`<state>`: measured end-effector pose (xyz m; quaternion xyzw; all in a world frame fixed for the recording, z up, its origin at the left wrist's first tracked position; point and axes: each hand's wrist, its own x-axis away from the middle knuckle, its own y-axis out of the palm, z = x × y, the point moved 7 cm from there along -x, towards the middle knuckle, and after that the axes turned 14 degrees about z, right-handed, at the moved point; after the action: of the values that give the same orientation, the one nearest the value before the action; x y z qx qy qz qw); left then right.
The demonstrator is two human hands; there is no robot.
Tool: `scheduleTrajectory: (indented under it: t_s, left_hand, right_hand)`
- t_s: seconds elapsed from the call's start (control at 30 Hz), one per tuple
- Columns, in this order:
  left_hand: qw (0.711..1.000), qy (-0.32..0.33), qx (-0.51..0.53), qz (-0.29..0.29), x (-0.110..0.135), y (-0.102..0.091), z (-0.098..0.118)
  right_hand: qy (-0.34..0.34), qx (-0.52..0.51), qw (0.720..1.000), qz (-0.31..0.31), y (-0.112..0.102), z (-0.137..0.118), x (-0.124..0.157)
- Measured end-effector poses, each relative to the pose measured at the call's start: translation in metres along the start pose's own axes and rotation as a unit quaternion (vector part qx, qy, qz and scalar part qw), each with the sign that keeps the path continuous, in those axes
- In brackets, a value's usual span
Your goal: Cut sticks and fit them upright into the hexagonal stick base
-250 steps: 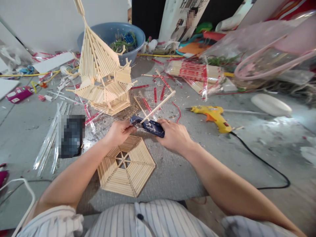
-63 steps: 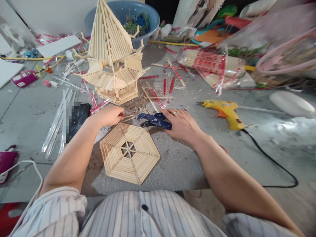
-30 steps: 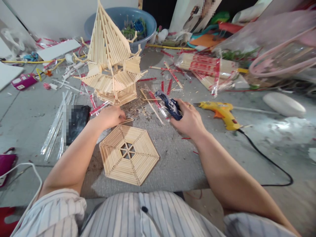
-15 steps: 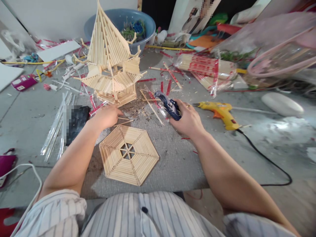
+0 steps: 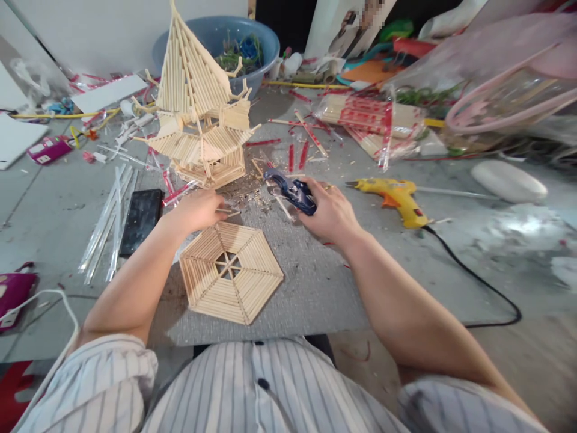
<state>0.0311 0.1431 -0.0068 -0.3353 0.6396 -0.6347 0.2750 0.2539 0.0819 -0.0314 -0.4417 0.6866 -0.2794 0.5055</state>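
Note:
My right hand (image 5: pixel 331 213) is closed around blue cutting pliers (image 5: pixel 291 189), their jaws pointing left over scattered wood bits. My left hand (image 5: pixel 196 209) pinches short wooden sticks (image 5: pixel 228 211) just above a flat hexagonal panel of sticks (image 5: pixel 229 270) lying on the grey mat (image 5: pixel 311 282). A tall pagoda model of sticks (image 5: pixel 198 114) stands right behind both hands.
A yellow glue gun (image 5: pixel 396 198) with a black cord (image 5: pixel 478 279) lies to the right. A dark phone (image 5: pixel 142 219) and clear strips lie left. A blue basin (image 5: pixel 220 48), wrapped chopstick packs (image 5: pixel 369 120) and plastic bags crowd the back.
My right hand lifted the pliers off the mat and now holds them nearer the pagoda. My left hand stays by the panel with the sticks. The view shifted slightly.

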Motion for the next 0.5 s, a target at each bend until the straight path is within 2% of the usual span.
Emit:
scheduleTrajectory:
  t_s: [0.27, 0.5]
  left_hand:
    - [0.999, -0.048, 0.001, -0.012, 0.000, 0.005, 0.000]
    - [0.995, -0.089, -0.004, 0.039, 0.002, 0.010, 0.001]
  right_hand:
    - [-0.017, 0.011, 1.000, -0.015, 0.004, -0.003, 0.000]
    - [-0.038, -0.011, 0.999, 0.001, 0.005, -0.007, 0.000]
